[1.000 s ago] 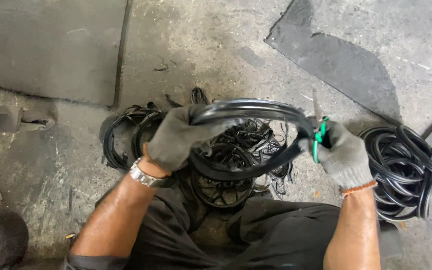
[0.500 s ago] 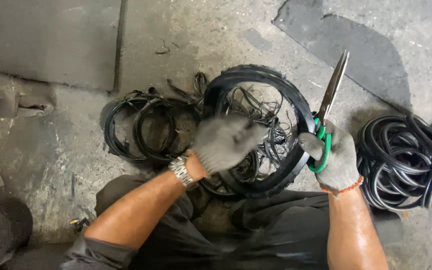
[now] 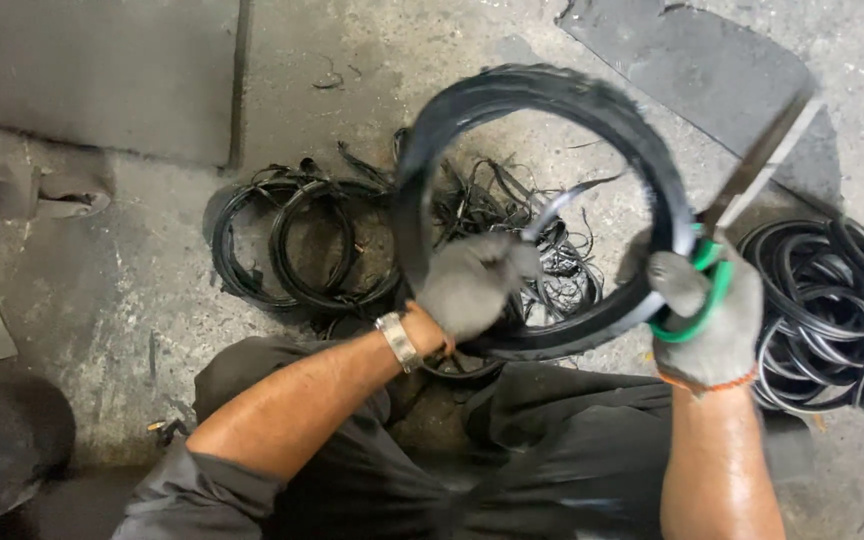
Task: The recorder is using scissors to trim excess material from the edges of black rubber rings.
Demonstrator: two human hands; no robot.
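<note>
From the head camera, your gloved left hand (image 3: 474, 285) is closed around the lower rim of a black tyre (image 3: 542, 110), held upright above your lap. Your gloved right hand (image 3: 714, 315) is clenched on green-handled scissors (image 3: 742, 195) against the tyre's right side. Black rubber rings (image 3: 297, 245) lie on the concrete floor (image 3: 152, 330); more coils (image 3: 832, 300) lie to your right.

Left hand (image 3: 472, 285) motion-blurred; finger grip on tyre (image 3: 552, 110) unclear. Tyre lower arc hidden behind both gloves. Scissors (image 3: 752, 175) blades smeared, open or closed unreadable; green handles mostly buried in right hand (image 3: 712, 320). Coil pile (image 3: 832, 300) cut by right frame edge. Dark round object (image 3: 2, 445) lower left, cropped, kind unclear.
</note>
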